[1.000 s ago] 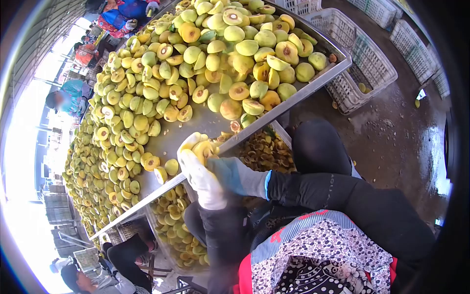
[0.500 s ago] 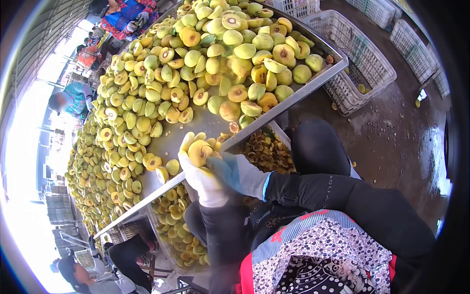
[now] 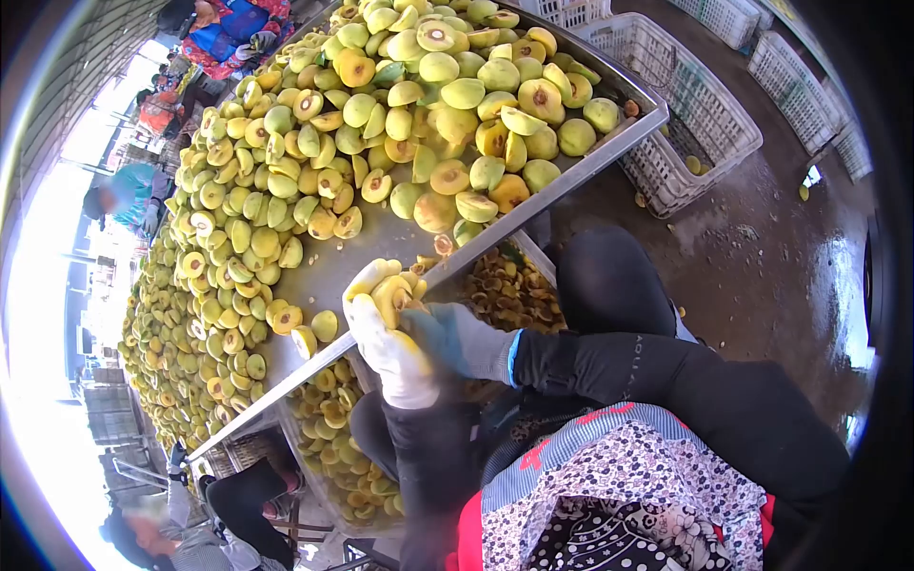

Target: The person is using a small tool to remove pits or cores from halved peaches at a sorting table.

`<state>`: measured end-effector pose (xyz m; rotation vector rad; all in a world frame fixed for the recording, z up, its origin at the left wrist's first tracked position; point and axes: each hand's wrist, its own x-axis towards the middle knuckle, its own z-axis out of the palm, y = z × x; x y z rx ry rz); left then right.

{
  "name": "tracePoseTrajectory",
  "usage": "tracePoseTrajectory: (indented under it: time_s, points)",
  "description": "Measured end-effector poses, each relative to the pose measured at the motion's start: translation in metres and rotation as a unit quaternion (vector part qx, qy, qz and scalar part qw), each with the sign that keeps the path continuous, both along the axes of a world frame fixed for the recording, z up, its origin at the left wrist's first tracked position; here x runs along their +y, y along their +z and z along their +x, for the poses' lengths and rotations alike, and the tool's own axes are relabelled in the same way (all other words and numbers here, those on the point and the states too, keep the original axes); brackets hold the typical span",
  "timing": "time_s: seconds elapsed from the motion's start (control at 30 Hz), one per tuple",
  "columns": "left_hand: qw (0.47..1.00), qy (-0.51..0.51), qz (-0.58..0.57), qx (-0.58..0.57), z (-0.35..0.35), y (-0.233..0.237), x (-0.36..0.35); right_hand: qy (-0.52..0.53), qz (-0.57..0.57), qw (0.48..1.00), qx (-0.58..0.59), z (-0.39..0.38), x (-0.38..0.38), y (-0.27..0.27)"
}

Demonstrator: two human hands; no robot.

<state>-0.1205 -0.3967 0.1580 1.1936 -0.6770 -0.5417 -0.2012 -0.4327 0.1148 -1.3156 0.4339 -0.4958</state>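
Observation:
My left hand (image 3: 386,343), in a white glove with yellow-stained fingers, is closed round a yellow peach half (image 3: 391,297). My right hand (image 3: 457,338), in a blue-grey glove, presses up against that fruit with its fingers curled. Whatever is between the right fingers is hidden and blurred. Both hands are just over the near metal rim (image 3: 495,231) of a sorting table. Beyond them lies a big heap of halved yellow-green peaches (image 3: 276,209), some with the brown stone still inside.
Below the rim, one crate holds peach halves (image 3: 333,428) and another container holds brown scraps (image 3: 509,290). A white plastic crate (image 3: 705,105) stands on the wet floor at the right, with more crates (image 3: 800,90) behind it. Several people sit along the table's far and left sides.
The peach half has turned in my left hand, and the left fingers have closed further over it. My right fingers have shifted against the fruit. The whole view has moved slightly.

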Motion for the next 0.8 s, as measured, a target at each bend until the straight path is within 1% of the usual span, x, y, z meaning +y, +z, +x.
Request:
tracePoseTrajectory:
  time_s: [0.07, 0.13, 0.17, 0.23, 0.27, 0.3, 0.37, 0.4, 0.43, 0.5, 0.53, 0.63, 0.73, 0.8]
  points:
    - [0.999, -0.011, 0.033, -0.005, 0.002, 0.006, 0.002, -0.026, -0.038, 0.998, -0.05, 0.001, 0.005, -0.004]
    - [0.997, 0.018, 0.076, 0.015, 0.001, 0.012, -0.001, 0.008, -0.076, 0.996, -0.043, 0.005, 0.003, -0.009]
    - [0.994, 0.032, 0.097, 0.025, 0.001, 0.015, -0.002, 0.055, -0.098, 0.994, -0.009, 0.01, -0.006, -0.014]
    - [0.997, 0.02, 0.05, 0.052, 0.0, 0.022, -0.003, 0.089, -0.044, 0.995, 0.016, 0.019, -0.013, -0.021]
    - [0.997, 0.014, 0.026, 0.065, 0.0, 0.024, -0.003, 0.077, 0.032, 0.997, 0.008, 0.025, -0.014, -0.021]
    - [0.998, -0.007, 0.024, 0.056, 0.004, 0.023, -0.002, 0.052, 0.02, 0.998, 0.012, 0.02, -0.014, -0.024]
    - [0.998, -0.047, 0.019, 0.041, 0.013, 0.017, 0.002, 0.003, -0.003, 1.0, 0.022, 0.007, -0.017, -0.006]
    - [0.994, -0.032, 0.0, 0.105, 0.014, 0.013, 0.001, -0.056, -0.081, 0.995, 0.012, 0.006, -0.013, -0.008]
    - [0.991, -0.028, 0.009, 0.129, 0.018, 0.01, 0.001, -0.116, -0.158, 0.981, 0.002, 0.004, -0.011, -0.004]
    - [0.983, -0.02, 0.027, 0.178, 0.029, 0.007, 0.003, -0.08, -0.17, 0.981, 0.045, -0.006, -0.013, 0.003]
    - [0.984, 0.037, 0.067, 0.159, 0.029, 0.01, -0.001, -0.062, -0.177, 0.98, 0.067, -0.011, -0.015, 0.012]
    - [0.987, 0.001, 0.107, 0.117, 0.026, 0.019, 0.007, -0.047, -0.162, 0.98, 0.107, -0.021, -0.016, 0.038]
    - [0.983, -0.003, 0.112, 0.145, 0.022, 0.02, 0.003, -0.014, -0.181, 0.977, 0.109, -0.025, -0.018, 0.043]
    - [0.984, -0.011, 0.121, 0.129, 0.023, 0.018, 0.005, 0.004, -0.188, 0.973, 0.133, -0.025, -0.02, 0.043]
